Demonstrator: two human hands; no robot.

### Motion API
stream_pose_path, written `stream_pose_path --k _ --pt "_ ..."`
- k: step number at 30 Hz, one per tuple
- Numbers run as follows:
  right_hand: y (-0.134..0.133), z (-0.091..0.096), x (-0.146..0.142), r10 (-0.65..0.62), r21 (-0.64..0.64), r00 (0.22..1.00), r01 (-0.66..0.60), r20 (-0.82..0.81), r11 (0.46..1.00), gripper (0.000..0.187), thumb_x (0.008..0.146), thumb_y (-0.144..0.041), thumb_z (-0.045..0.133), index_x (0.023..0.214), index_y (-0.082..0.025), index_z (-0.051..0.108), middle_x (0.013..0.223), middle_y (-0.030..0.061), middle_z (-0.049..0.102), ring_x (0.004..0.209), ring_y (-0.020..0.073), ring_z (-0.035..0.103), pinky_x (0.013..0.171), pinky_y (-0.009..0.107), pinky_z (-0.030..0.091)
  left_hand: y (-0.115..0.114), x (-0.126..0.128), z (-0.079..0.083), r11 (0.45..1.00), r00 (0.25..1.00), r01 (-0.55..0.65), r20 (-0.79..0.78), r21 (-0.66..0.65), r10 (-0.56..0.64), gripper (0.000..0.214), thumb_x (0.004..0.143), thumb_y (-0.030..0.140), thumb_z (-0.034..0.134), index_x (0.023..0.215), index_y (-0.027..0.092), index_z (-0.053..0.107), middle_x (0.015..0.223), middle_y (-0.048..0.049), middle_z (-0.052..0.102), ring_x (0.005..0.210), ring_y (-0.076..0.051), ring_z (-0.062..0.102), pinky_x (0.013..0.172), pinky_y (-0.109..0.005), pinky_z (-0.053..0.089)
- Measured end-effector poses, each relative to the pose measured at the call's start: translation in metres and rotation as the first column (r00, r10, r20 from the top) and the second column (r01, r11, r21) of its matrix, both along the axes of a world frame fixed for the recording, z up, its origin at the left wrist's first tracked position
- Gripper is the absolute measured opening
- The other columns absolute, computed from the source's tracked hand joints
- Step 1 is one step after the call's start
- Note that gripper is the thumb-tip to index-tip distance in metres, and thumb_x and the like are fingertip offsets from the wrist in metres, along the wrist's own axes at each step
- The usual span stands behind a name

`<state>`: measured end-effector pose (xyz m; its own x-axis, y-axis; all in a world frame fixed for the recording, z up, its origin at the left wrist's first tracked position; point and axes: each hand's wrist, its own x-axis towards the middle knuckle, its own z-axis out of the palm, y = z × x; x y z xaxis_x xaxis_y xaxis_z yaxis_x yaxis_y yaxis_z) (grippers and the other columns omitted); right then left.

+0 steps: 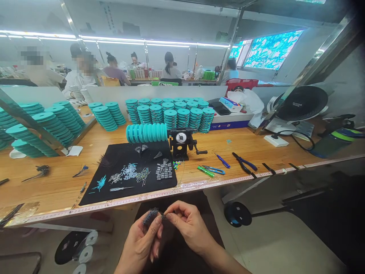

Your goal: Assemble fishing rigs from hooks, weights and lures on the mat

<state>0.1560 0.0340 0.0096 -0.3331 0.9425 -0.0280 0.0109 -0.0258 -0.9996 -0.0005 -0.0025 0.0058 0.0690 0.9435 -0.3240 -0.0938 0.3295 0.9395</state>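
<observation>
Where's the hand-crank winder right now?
In the head view, the hand-crank winder stands at the black mat's far right corner, teal spools on its spindle.

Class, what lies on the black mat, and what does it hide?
The black mat holds small grey blocks, turquoise sprigs and a slim metal tool; the wooden bench beneath is covered.

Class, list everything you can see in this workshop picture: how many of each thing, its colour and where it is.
Wooden workbench: one, honey-brown, across the view.
Spool stacks: many, teal, on the bench's far side.
Hand-crank winder: one, black, behind the mat.
Work mat: one, black, on the bench, with small wire pieces.
Hand tools: four, blue or green handled, right of the mat.
Power socket: one, white, bench's right end.
Co-workers: several, at benches beyond.
Bristly tuft: one, dark, between the hands.
Left hand: one, bare, gripping the tuft.
Right hand: one, bare, pinching its end.
</observation>
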Motion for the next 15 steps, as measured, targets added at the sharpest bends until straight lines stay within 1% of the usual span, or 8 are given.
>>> stream_pose_path --k 3,10,15 --pt "0.0004 0.0005 0.0005 -0.027 0.018 1.000 0.026 0.017 0.999 0.016 0.089 -0.031 0.064 0.084 -0.016 0.068 0.067 -0.0030 0.052 0.061 0.0108 0.038 0.055 0.024 0.031 0.0007 0.0007 0.0015 1.000 1.000 -0.016 0.000 -0.010 0.016 0.051 0.077 0.066 0.061 0.062 0.018 0.051 0.033 0.0079 0.044 0.027 -0.003 0.034 0.031 -0.013 0.027" --pt "-0.0008 0.0036 -0.0004 -0.001 -0.023 1.000 0.001 -0.002 1.000 0.018 0.087 -0.033 0.066 0.083 -0.016 0.070 0.063 -0.0035 0.051 0.058 0.0101 0.037 0.053 0.023 0.030 0.0018 0.0014 0.0025 1.000 1.000 -0.014 -0.008 0.013 0.014 0.052 0.077 0.066 0.061 0.061 0.018 0.051 0.033 0.0077 0.044 0.028 -0.003 0.035 0.032 -0.013 0.028" --pt "-0.0015 0.0027 -0.0026 -0.003 -0.018 0.999 0.002 -0.048 1.000 0.021 0.086 -0.037 0.068 0.083 -0.017 0.072 0.066 -0.0011 0.058 0.060 0.0114 0.044 0.056 0.023 0.035 0.0030 0.0027 -0.0017 0.999 1.000 -0.007 0.010 0.035 0.007 0.049 0.077 0.064 0.063 0.064 0.018 0.050 0.036 0.0090 0.042 0.027 -0.004 0.037 0.030 -0.012 0.027"
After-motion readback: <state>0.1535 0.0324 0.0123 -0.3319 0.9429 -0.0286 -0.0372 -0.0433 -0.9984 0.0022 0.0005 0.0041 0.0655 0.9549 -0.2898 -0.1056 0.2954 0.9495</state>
